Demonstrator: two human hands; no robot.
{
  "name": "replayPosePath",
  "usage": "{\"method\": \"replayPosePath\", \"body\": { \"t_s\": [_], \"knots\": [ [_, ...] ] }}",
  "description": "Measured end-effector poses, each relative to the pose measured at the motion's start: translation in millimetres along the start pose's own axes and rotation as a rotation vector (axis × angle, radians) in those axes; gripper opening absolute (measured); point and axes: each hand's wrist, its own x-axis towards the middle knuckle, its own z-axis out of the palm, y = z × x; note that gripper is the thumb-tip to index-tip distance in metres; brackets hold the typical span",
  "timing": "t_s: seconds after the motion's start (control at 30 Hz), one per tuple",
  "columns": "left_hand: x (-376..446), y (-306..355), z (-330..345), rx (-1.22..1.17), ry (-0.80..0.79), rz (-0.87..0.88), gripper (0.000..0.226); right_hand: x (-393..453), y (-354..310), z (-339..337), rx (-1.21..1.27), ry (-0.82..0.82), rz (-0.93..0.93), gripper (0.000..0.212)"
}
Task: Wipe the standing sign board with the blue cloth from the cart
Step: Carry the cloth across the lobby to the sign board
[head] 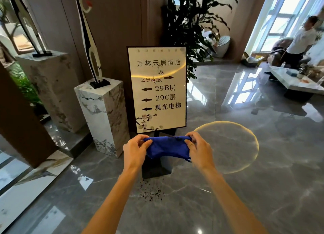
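The standing sign board (157, 93) is a cream panel in a dark frame with black characters and arrows, upright on a dark post and base straight ahead. Just below its bottom edge I hold the blue cloth (166, 148) stretched between both hands. My left hand (135, 151) pinches the cloth's left end and my right hand (197, 148) pinches its right end. The cloth is bunched and hangs apart from the sign's face, hiding part of the post. No cart is in view.
A white marble pedestal (103, 114) with a tall sculpture stands left of the sign, a second pedestal (52, 86) further left. A large plant (189, 28) rises behind. A person (299, 40) stands by a low table (298, 81) far right. Glossy grey floor (245, 181) stretches right.
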Motion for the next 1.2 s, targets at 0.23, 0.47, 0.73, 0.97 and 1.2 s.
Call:
{"method": "replayPosePath", "body": {
  "t_s": [0.23, 0.47, 0.73, 0.97, 1.2],
  "knots": [
    [105.3, -27.9, 21.2, -0.006, -0.048, -0.020, 0.012, 99.5, 9.7, 29.9, -0.091, -0.089, 0.054, 0.013],
    [184.9, -42.9, 39.5, -0.001, -0.118, -0.033, 0.009, 172.1, 25.0, 58.5, -0.061, -0.078, 0.084, 0.020],
    [247.6, -63.1, 69.9, -0.172, -0.124, -0.119, 0.010, 239.3, 56.2, 87.3, 0.366, -0.160, 0.199, 0.010],
    [303.6, -65.3, 112.3, -0.280, -0.122, -0.177, 0.006, 307.1, 80.4, 92.6, 0.739, -0.146, 0.336, 0.019],
    [352.6, -56.7, 162.9, -0.416, -0.089, -0.233, 0.016, 377.6, 117.6, 87.9, 1.212, -0.268, 0.504, 0.029]
  ]
}}
